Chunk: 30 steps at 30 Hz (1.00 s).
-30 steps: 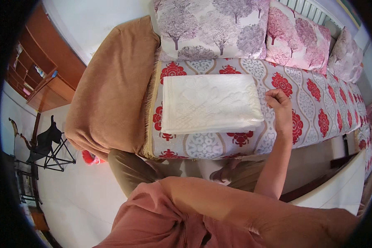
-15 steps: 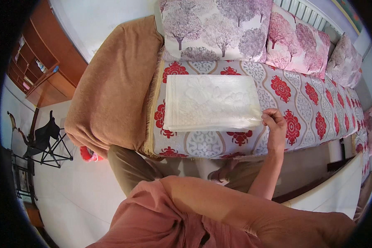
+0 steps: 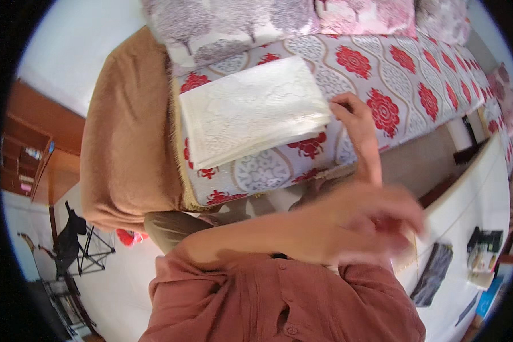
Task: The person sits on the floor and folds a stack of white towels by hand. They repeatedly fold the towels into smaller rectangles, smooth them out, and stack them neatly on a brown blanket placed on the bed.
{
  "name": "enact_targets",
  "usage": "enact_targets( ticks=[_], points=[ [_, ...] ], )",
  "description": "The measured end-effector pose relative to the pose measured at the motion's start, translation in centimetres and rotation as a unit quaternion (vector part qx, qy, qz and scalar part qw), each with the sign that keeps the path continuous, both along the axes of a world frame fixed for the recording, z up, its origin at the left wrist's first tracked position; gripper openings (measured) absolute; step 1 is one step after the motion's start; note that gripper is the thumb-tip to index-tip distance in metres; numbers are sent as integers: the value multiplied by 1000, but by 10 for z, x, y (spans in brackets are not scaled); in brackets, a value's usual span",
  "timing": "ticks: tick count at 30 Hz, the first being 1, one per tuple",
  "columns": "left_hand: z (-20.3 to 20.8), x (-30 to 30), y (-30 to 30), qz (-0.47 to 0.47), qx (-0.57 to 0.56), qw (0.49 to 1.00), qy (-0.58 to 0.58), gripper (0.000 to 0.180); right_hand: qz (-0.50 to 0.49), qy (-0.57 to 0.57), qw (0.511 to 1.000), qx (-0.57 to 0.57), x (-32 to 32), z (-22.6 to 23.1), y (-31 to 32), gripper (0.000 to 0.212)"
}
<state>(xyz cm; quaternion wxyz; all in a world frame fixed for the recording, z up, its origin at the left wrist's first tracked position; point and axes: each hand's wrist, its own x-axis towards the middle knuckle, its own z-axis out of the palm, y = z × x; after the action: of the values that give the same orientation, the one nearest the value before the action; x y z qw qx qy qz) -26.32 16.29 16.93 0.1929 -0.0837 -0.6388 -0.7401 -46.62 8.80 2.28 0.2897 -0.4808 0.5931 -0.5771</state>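
A folded white lace cloth (image 3: 256, 105), stacked in several layers, lies at a slant on the patterned sofa cover (image 3: 268, 171). The thumb and fingers of my right hand (image 3: 352, 109) are closed on its right-hand corner. Lower down, my left hand (image 3: 382, 219) passes across in front of my body, its arm lying over my right forearm. Motion smears those fingers, and I cannot make out anything in them.
Tree-print cushions (image 3: 233, 23) line the sofa's back. A brown blanket (image 3: 125, 131) covers its left arm. At the right stands a white table (image 3: 467, 211) holding a dark grey cloth-like item (image 3: 433, 273) and small things. A black folding stool (image 3: 71, 242) is at the left.
My left hand has come into view from the lower right and swung left. My right hand stays at the cloth's corner. The view has shifted and turned, showing more of the white table.
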Motion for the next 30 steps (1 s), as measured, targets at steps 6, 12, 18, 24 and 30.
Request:
enact_targets(
  ticks=[6,12,18,24,30],
  points=[
    [-79,93,-74,513,-433,696,-254,31,-61,75,994,48,9,10,6,23],
    [-99,136,-99,504,-510,626,-307,24,-72,175,974,128,13,12,-4,25],
    [-75,141,-98,548,-516,600,-271,19,20,-4,992,122,4,13,5,24],
    [-82,131,-87,443,-543,614,-364,24,-31,144,988,53,2,-6,10,26],
    [-84,48,-90,444,-515,690,-249,26,38,7,996,77,-4,-5,8,21]
  ],
)
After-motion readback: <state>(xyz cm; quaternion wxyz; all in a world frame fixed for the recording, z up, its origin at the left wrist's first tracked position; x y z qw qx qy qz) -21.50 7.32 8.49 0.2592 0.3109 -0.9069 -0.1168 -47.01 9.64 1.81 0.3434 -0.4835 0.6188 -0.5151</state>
